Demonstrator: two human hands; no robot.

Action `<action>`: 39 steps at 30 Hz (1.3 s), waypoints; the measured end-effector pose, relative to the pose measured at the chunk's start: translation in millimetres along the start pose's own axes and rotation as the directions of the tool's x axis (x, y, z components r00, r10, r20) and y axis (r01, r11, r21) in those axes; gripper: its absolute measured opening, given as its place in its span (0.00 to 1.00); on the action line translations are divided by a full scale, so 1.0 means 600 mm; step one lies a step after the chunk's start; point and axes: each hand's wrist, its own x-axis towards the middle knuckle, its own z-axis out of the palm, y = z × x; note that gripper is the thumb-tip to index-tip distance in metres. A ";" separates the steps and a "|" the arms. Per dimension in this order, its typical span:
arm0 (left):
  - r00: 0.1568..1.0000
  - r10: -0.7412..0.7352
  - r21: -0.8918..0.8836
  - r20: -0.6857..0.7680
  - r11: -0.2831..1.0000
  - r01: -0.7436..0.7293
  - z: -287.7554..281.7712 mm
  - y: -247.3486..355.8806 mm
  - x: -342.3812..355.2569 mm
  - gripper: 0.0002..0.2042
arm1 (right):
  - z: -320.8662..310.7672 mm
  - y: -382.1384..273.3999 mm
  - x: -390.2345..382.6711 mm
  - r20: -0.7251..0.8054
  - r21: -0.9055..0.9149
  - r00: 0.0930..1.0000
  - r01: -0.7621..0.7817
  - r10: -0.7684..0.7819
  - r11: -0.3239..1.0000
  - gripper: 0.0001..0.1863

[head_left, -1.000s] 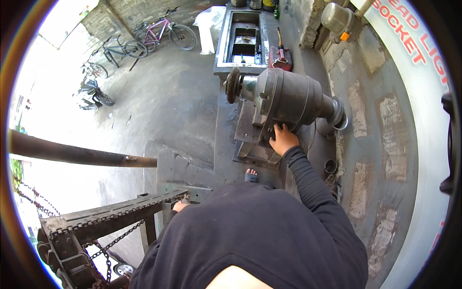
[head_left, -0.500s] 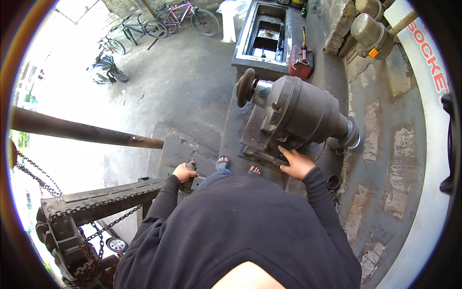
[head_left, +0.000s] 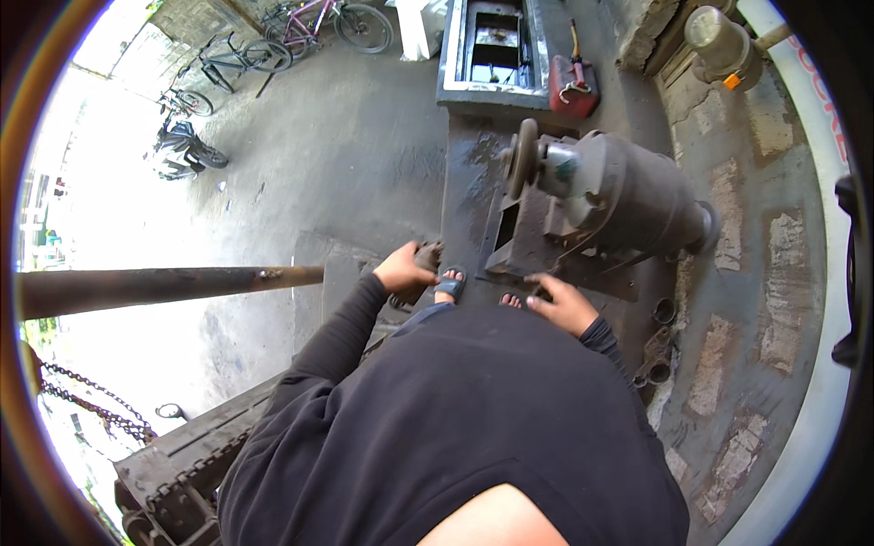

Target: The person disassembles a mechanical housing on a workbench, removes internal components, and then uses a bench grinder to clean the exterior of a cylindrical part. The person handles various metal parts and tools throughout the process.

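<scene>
My left hand [head_left: 403, 271] is closed around a dirty grey-brown metal part [head_left: 429, 254], held low in front of me near my sandalled foot. The part's exact kind is not clear. My right hand [head_left: 566, 308] is at the near edge of a big grey bench grinder [head_left: 637, 196], thumb and forefinger apart. A dark patch shows between those fingers, and I see no held thing there. On the grinder's left end is a round wheel [head_left: 524, 160]; a second, smaller wheel [head_left: 706, 226] is at its right end. The grinder stands on a dark metal base [head_left: 523, 241].
A metal-framed tub [head_left: 451, 82] and a red fuel can [head_left: 573, 88] stand beyond the grinder. Short pipe pieces [head_left: 659, 344] lie by the wall at right. A long pipe [head_left: 173, 288] and a chained steel beam [head_left: 196, 437] are at left, bicycles [head_left: 238, 62] farther off.
My left hand has moved forward and right with the metal part. My right hand has drawn back from the grinder's side. The view has shifted, so the grinder sits farther right.
</scene>
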 end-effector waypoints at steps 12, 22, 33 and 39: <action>0.894 0.414 0.241 0.173 0.862 -0.446 -0.112 0.141 -0.070 0.42 | 0.112 -0.192 0.148 0.072 0.795 0.996 -0.083 0.042 0.601 0.31; 0.849 0.477 0.323 0.225 0.786 -0.527 -0.126 0.134 -0.064 0.43 | 0.137 -0.204 0.148 -0.060 0.754 0.993 -0.019 0.097 0.657 0.27; 0.822 0.516 0.359 0.242 0.739 -0.570 -0.129 0.139 -0.055 0.42 | 0.141 -0.204 0.146 -0.145 0.723 0.985 0.039 0.096 0.690 0.28; 0.777 0.604 0.321 0.179 0.710 -0.627 -0.122 0.137 -0.052 0.42 | 0.138 -0.213 0.139 -0.232 0.638 0.971 0.106 0.059 0.763 0.32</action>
